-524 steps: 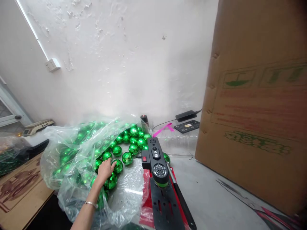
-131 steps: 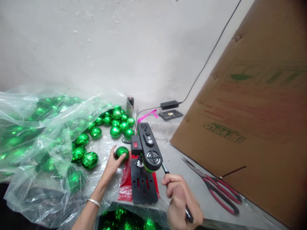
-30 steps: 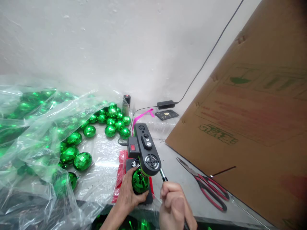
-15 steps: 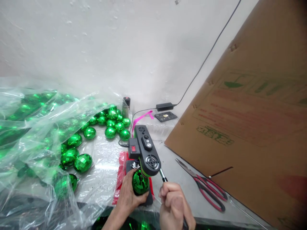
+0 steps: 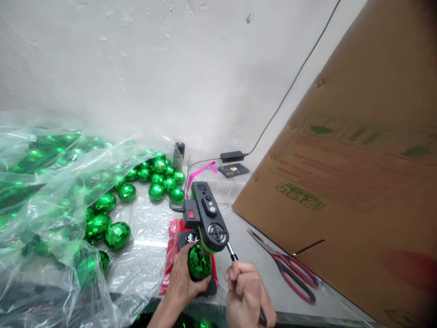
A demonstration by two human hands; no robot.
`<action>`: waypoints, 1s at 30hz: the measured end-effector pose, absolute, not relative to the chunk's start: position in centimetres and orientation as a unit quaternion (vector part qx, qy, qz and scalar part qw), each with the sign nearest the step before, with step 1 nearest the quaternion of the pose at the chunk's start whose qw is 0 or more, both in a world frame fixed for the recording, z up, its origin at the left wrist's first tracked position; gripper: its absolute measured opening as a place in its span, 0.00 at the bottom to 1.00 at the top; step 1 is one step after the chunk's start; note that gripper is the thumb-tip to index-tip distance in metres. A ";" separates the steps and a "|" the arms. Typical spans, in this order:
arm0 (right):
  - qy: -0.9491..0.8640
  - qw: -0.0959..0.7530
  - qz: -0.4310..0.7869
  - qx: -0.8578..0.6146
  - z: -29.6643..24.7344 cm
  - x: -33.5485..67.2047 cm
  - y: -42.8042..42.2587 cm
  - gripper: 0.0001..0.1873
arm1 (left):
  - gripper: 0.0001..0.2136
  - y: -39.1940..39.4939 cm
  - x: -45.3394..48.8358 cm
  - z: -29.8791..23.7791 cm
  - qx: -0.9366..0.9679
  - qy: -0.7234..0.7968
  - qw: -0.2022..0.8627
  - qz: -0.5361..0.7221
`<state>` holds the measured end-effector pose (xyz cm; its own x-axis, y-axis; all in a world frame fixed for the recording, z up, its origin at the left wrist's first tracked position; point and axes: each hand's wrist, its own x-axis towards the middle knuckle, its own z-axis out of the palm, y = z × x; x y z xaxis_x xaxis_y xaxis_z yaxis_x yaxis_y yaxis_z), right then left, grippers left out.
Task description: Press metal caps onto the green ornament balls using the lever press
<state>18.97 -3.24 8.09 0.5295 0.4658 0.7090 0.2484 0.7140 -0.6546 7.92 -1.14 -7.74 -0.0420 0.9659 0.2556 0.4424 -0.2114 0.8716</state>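
Observation:
My left hand (image 5: 180, 284) is closed around a green faceted ball (image 5: 198, 263), holding it under the head of a small black press machine (image 5: 206, 217) with a red switch. The ball sits on the machine's black base plate. My right hand (image 5: 247, 296) is wrapped round the machine's lever handle (image 5: 231, 253), just right of the ball. Several more green balls (image 5: 160, 177) lie loose on a clear plastic sheet behind the machine.
A clear plastic bag (image 5: 51, 191) full of green balls spreads over the left. Red-handled scissors (image 5: 287, 269) lie right of the machine. A big cardboard box (image 5: 358, 168) leans at the right. A power adapter (image 5: 233, 156), a remote (image 5: 233, 170) and a small can (image 5: 178, 153) sit by the wall.
Both hands stay on the ball and the lever. The view has shifted slightly; the ball remains under the machine's head.

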 end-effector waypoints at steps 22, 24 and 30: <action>-0.521 0.788 0.033 -0.327 4.5 18.9 -3.0 0.25 | 0.38 -1.0 8.7 -7.3 0.632 0.559 0.256 0.473; -0.535 0.779 0.032 -0.325 3.8 19.2 -3.1 0.25 | 0.38 -1.0 8.5 -7.3 0.631 0.558 0.258 0.473; -0.552 0.752 0.067 -0.353 6.0 20.3 -3.8 0.24 | 0.37 -1.0 8.3 -7.2 0.620 0.559 0.290 0.467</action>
<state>20.31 -3.77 6.01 0.3811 0.4904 0.7837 0.2892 0.7420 -0.6049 8.32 -0.96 -7.21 -0.0619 0.9650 0.2549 0.4222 -0.2061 0.8828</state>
